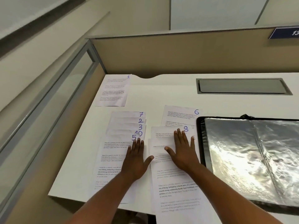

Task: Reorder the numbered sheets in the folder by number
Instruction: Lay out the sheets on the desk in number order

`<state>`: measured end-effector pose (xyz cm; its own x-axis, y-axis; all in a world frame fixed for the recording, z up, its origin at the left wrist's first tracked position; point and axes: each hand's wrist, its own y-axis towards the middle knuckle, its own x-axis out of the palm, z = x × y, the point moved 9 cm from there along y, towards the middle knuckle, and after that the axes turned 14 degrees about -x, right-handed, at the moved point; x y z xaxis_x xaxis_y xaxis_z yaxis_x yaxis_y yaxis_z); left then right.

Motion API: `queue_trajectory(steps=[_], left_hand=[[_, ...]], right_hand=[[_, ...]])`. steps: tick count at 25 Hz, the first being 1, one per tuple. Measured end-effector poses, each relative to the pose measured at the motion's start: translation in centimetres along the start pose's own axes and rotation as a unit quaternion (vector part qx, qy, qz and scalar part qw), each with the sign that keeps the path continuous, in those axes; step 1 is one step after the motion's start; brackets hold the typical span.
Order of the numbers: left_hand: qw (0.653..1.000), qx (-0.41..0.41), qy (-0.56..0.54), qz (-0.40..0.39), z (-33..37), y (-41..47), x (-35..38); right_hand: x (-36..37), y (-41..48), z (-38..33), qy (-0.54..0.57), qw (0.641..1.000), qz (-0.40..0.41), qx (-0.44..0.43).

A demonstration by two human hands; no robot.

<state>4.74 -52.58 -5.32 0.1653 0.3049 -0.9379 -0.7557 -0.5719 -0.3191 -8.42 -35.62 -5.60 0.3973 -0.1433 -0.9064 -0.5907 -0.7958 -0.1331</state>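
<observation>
- Left hand (pixel 135 160), spread flat, rests on fanned sheets (pixel 126 125) 7, 2, 3, 10, 5.
- Right hand (pixel 182 151), spread flat, on sheet 8 (pixel 161 131).
- Glossy crinkled folder (pixel 258 151), three o'clock.

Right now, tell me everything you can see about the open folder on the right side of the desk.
The folder lies open and flat on the white desk, running out of frame. Its cover is black with a rounded corner; its clear plastic sleeves are wrinkled and glare with light, so their contents cannot be told. A binding line runs down the middle. The sheet numbered 6 reaches its far left corner; the right hand rests on sheets beside it.
</observation>
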Motion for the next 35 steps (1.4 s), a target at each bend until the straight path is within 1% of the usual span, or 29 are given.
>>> queue_trajectory(steps=[5, 11, 16, 20, 23, 27, 29, 32, 35], left_hand=[[1.000, -0.007, -0.003, 0.010, -2.1, -0.1, -0.1], [0.999, 0.010, -0.031, 0.023, -5.8, 4.2, -1.9], [0.999, 0.030, -0.037, 0.027, -11.1, 10.3, -4.4], [0.997, 0.047, -0.049, 0.034, -14.4, 15.6, -6.9], [0.997, 0.058, -0.056, 0.013, -15.9, 18.4, -7.5], [0.995, 0.074, -0.059, -0.024, -16.1, 19.4, -6.9], [0.995, 0.067, -0.064, -0.023, -16.1, 19.5, -6.8], [0.994, 0.063, -0.079, -0.033, -16.5, 19.7, -6.6], [0.993, 0.065, -0.088, -0.035, -16.6, 19.3, -6.7]], right_hand=[[1.4, 0.0, -2.6, 0.002, 1.000, 0.005, -0.030], [3.0, 3.7, -5.6, -0.003, 0.999, 0.026, -0.024], [3.3, 8.9, -8.7, 0.019, 0.997, 0.067, 0.033], [1.7, 13.0, -8.9, 0.064, 0.978, 0.168, 0.103], [0.9, 15.1, -8.5, 0.081, 0.964, 0.214, 0.137], [0.9, 16.5, -7.0, 0.161, 0.940, 0.213, 0.211], [1.4, 17.0, -6.5, 0.193, 0.931, 0.207, 0.229], [1.4, 17.4, -6.4, 0.199, 0.928, 0.205, 0.238], [0.9, 17.4, -7.1, 0.202, 0.931, 0.218, 0.213]])
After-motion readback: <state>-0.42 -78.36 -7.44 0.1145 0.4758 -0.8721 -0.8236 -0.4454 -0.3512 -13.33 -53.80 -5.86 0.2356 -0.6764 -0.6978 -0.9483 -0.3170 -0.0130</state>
